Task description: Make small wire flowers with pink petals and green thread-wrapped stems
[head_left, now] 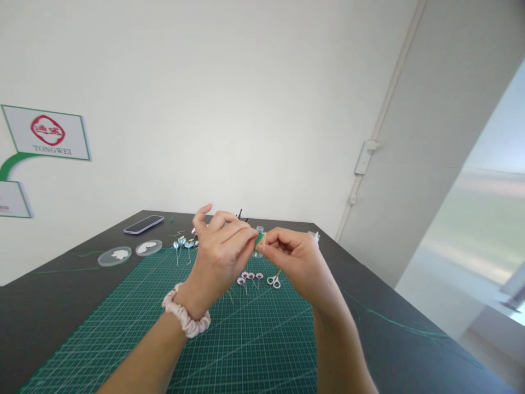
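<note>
My left hand [223, 246], with a pale pink scrunchie [186, 312] round its wrist, is raised over the mat. Its thumb and index finger pinch together while the other fingers fan upward. Close beside it, my right hand [293, 254] also pinches, fingertips almost touching the left ones. What lies in either pinch is too small to make out. Between and behind the fingertips shows a clear container [260, 229] with something green in it. Below the hands, several small pink petal pieces on wire stems [250, 276] lie beside white-handled scissors [274, 281].
A green cutting mat [246, 339] covers the black table [135, 243]. To the left are pale blue wired pieces [181, 242], two clear dishes [115, 256] with white bits, and a phone [144, 224]. Green threads [394, 318] trail at right. A wall stands behind.
</note>
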Demonstrator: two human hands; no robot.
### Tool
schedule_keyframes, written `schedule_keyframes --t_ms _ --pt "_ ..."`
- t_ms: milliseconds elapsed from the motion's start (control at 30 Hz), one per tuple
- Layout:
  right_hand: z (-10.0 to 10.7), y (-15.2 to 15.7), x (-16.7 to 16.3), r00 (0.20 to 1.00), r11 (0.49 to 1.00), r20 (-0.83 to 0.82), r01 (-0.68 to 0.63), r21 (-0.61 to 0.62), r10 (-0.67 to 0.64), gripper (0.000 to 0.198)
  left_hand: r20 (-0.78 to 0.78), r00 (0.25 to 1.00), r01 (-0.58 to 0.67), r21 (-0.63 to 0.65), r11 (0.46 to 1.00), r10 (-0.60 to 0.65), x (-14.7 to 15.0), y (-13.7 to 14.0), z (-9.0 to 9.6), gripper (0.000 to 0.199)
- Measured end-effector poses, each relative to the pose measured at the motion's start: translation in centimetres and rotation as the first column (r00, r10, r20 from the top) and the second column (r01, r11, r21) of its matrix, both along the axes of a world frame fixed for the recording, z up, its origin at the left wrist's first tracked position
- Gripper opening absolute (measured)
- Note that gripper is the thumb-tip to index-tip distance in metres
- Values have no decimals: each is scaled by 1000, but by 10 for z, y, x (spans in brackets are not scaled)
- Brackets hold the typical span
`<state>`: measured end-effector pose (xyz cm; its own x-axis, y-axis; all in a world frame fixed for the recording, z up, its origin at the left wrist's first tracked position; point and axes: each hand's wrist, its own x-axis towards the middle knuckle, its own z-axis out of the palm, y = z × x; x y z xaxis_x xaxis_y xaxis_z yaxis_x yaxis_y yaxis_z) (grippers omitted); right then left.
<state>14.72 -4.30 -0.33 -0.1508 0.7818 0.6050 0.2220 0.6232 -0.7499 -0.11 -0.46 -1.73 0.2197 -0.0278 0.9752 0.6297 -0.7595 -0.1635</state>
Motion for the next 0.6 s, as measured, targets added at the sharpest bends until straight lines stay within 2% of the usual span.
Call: schedule_keyframes --t_ms 233,600 --pt "2 0 2 990 987 -15 139 81 -139 14 -105 993 50 -16 999 -52 -2 0 -1 10" --pt "4 5 6 983 985 -91 166 51 -161 13 -126 982 136 -47 990 -141 -5 -3 0 11"
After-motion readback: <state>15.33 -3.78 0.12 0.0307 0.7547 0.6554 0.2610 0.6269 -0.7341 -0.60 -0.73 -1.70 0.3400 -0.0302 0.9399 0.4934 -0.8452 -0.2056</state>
